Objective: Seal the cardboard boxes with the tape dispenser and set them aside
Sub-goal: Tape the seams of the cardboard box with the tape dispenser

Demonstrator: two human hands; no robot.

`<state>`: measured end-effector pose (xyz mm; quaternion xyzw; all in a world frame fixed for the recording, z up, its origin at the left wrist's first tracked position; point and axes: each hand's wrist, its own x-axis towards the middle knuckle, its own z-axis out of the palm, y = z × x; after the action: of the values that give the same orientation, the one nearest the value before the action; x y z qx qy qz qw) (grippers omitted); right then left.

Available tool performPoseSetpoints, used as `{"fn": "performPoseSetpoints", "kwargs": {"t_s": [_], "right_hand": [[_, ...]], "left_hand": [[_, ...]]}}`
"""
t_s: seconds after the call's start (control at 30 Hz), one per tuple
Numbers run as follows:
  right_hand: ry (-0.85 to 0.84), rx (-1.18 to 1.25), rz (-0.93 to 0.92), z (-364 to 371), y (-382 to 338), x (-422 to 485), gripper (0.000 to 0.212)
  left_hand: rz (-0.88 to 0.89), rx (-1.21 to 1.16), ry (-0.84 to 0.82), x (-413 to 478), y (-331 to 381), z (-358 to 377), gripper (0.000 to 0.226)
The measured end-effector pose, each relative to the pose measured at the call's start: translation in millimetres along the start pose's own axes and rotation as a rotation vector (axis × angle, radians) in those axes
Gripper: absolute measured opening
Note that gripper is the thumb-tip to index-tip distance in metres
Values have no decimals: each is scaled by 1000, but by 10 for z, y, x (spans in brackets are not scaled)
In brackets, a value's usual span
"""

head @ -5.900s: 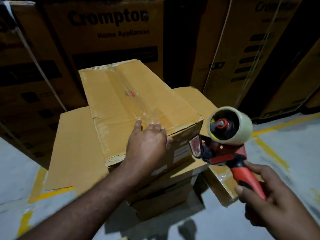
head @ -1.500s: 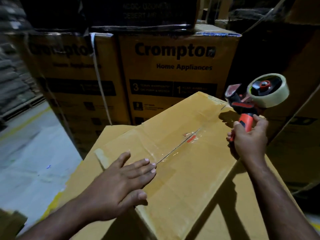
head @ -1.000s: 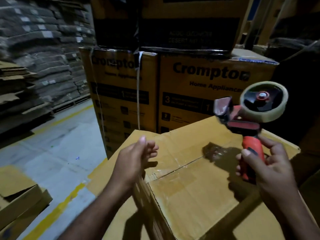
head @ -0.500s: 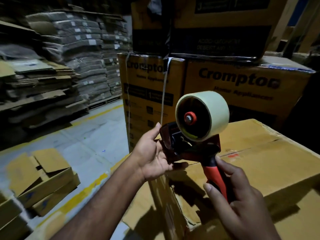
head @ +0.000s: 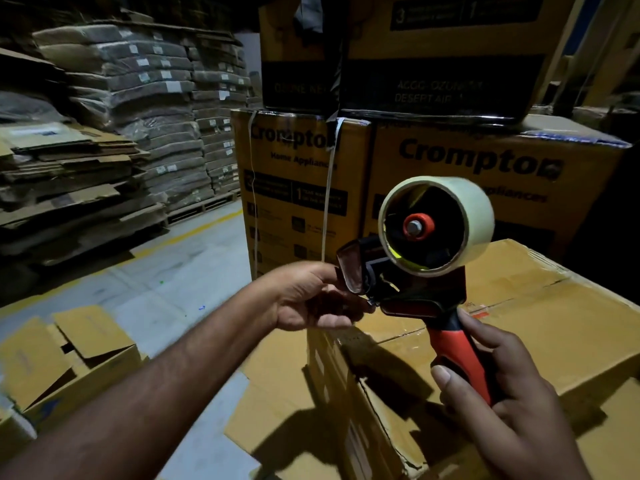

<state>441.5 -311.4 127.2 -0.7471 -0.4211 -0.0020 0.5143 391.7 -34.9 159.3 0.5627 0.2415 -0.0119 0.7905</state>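
One dispenser (head: 415, 292) is held up over one plain brown box (head: 561, 327), near its left corner and clear of the top. The right hand (head: 512, 403) has its fingers and thumb wrapped tight round the red, ribbed handle (head: 460, 358). The left hand (head: 311, 299) is half closed, thumb above and fingers curled beneath, pinching the dispenser's front end by its clear curved guard. I cannot tell whether tape lies between the fingertips. One pale, glossy roll (head: 479, 216) sits on a red hub with a metal bolt. The box is matt corrugated card with a shiny clear strip along its seam, and a flat sheet of card (head: 277, 403) lies beneath it. Behind stand four printed cartons (head: 467, 161) – two yellow ones below, two dark-banded ones on top – with a thin white strap (head: 329, 188) hanging down. One open box (head: 90, 348), flaps up, sits on the grey floor (head: 173, 271) at the left. Beyond it are stacks of flattened card (head: 138, 98).
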Motion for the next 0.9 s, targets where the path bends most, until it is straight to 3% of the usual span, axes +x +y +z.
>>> {"fn": "performPoseSetpoints", "kwargs": {"t_s": [0.07,0.13,0.3,0.6,0.73,0.8,0.9], "right_hand": [[2,1,20,28,4,36,63],[8,6,41,71,10,65,63],[13,10,62,211,36,151,62],[5,-12,-5,408,30,387,64],[-27,-35,-6,459,-8,447,65],[-38,-70,-8,483,-18,476,65],[-60,-134,-8,538,15,511,62]], "left_hand": [[-27,114,-18,50,117,-112,20],[-28,74,-5,93,206,-210,6],[-53,-11,-51,152,330,-325,5],[-104,-83,-102,348,369,-540,47],[-122,23,-44,448,289,-623,18],[-40,111,13,494,287,-663,5],[118,386,117,555,353,-727,11]]}}
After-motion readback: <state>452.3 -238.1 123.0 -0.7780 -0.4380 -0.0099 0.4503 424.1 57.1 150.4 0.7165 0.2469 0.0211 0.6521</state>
